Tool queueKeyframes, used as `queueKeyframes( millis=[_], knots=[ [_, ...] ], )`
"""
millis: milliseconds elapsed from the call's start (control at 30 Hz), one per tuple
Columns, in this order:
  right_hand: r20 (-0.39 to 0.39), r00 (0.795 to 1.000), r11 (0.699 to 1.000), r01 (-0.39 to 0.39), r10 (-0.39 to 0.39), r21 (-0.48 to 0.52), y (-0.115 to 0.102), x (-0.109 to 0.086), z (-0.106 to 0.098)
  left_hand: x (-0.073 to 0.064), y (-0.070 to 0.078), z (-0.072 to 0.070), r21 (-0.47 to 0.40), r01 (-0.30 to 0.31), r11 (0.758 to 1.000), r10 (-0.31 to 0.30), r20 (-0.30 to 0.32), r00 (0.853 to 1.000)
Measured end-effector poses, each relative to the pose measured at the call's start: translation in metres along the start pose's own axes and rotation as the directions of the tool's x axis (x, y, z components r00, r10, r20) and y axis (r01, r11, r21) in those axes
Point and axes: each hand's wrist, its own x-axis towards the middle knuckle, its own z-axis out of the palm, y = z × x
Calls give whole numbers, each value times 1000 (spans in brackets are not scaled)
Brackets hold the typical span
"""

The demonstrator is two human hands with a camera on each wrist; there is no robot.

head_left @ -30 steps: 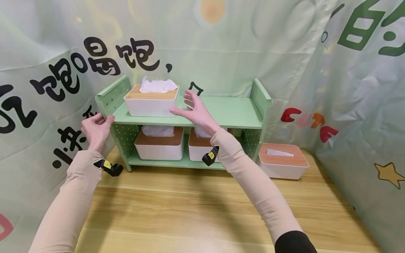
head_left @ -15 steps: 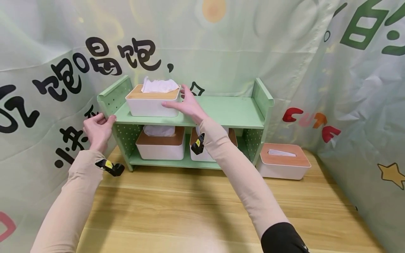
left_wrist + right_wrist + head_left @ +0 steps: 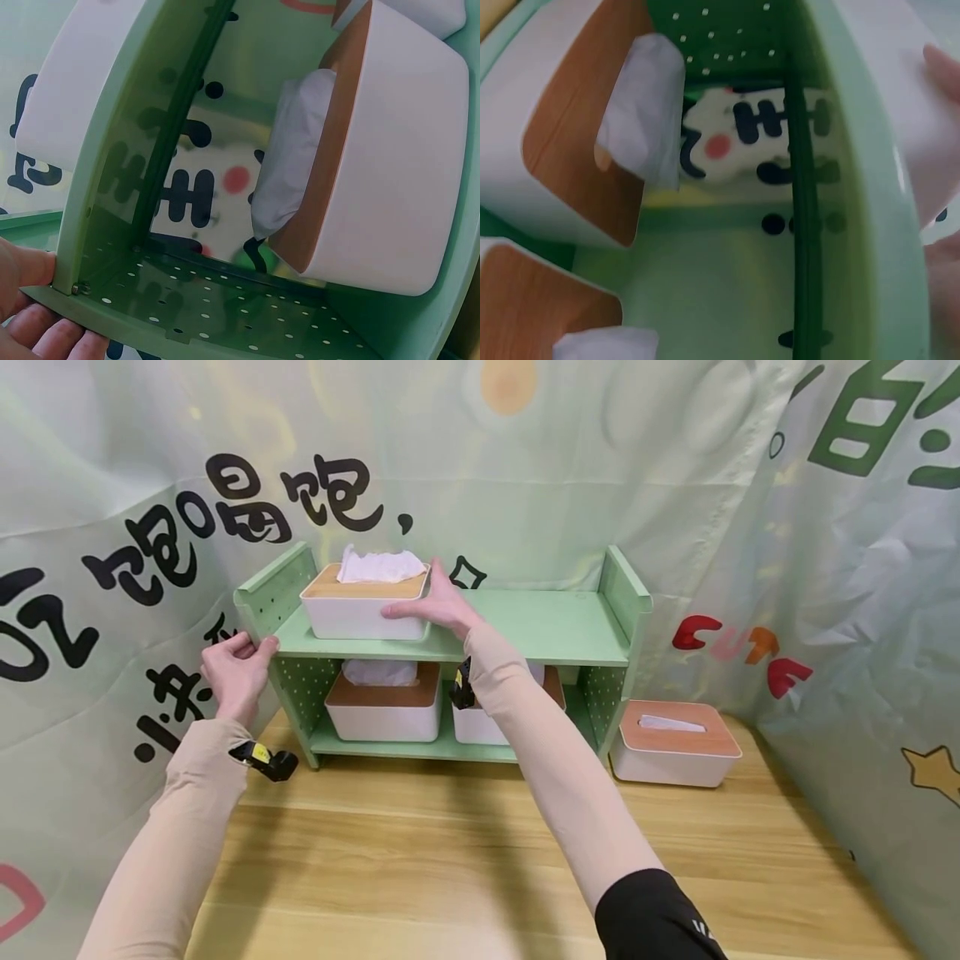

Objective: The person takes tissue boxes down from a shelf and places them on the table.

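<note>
A white tissue box [image 3: 352, 617] with a light wooden lid and a tissue standing out of its slot sits on the left of the green shelf's [image 3: 547, 639] upper board. My right hand [image 3: 442, 607] holds its right end, the thumb lying across the front; the other fingers are mostly hidden behind that end. My left hand [image 3: 236, 677] grips the shelf's left side at the upper board. The left wrist view shows the fingers [image 3: 56, 337] against the frame's edge. In the right wrist view, part of the right hand [image 3: 945, 150] shows beside the white box wall.
Beneath, a left tissue box [image 3: 382, 720] and a right tissue box [image 3: 480, 727], partly covered by my right arm, stand on the lower board. Another tissue box [image 3: 678, 752] is on the wooden table [image 3: 420, 860], right of the shelf. Printed cloth [image 3: 525, 510] hangs behind and along both sides.
My right hand has moved left from beside the upper tissue box onto its right end. My left hand keeps its grip on the shelf.
</note>
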Motion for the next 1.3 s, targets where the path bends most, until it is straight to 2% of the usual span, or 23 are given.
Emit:
queueKeyframes(
  millis=[133,500,633,933,1300],
  knots=[
    [49,998,999,-25,26,-22,3,5,-1,0,0,-1,-4,17,1000,-17,-2,1000],
    [112,990,994,-75,83,-76,6,10,-5,-2,-2,0,21,14,1000,-14,0,1000],
    [108,991,993,-70,80,-93,4,13,-4,-1,-1,-1,24,12,1000,-12,0,1000],
    [80,995,997,-54,58,-51,6,15,-6,-1,1,1,20,17,1000,-17,3,1000],
    [30,999,999,28,-27,-30,10,16,-1,-2,1,0,14,28,1000,-28,1,1000]
  ],
)
